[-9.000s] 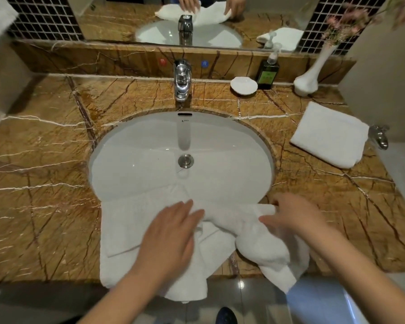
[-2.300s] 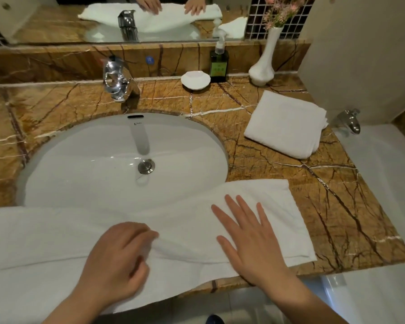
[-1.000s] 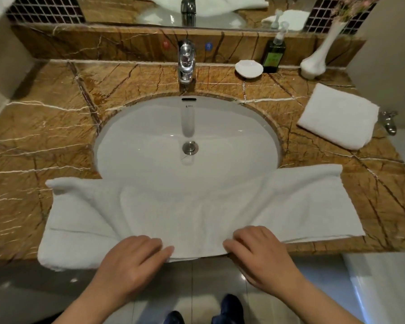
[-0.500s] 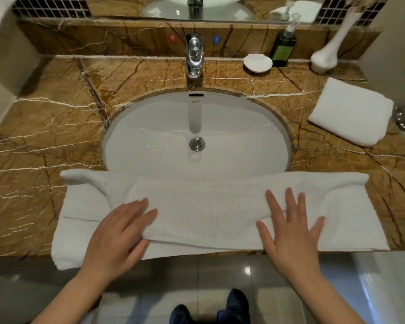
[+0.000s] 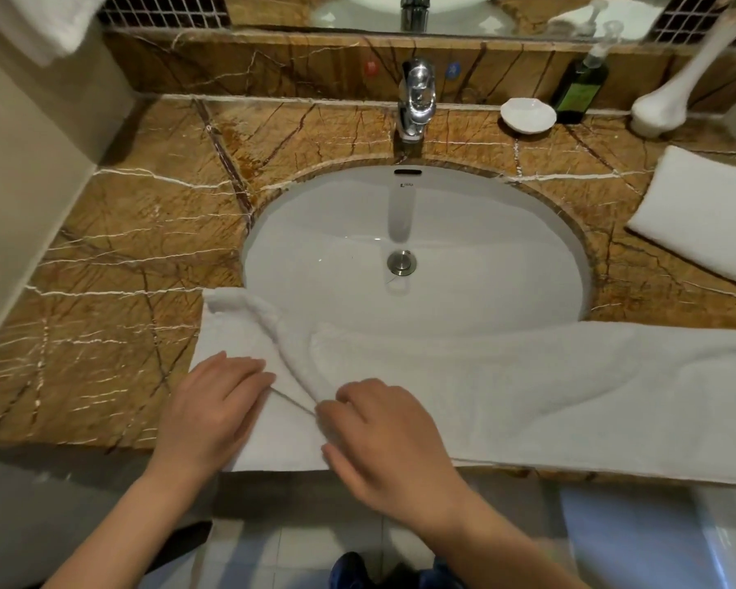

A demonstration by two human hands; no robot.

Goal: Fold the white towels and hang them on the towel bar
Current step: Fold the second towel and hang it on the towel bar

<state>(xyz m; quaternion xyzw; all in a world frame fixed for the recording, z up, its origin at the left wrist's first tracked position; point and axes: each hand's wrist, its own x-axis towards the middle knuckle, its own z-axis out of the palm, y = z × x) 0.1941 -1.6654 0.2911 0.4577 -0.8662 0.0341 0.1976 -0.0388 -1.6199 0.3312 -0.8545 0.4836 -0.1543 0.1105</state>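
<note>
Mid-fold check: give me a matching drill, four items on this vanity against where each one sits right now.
Things:
1. long towel
2. folded towel
3. soap dish
4. green bottle

Places:
a. on the counter, right of the basin
b. between the faucet and the green bottle
c. along the counter's front edge, partly over the basin
d. between the soap dish and the white vase

Pairs: 1-c, 2-a, 3-b, 4-d
</note>
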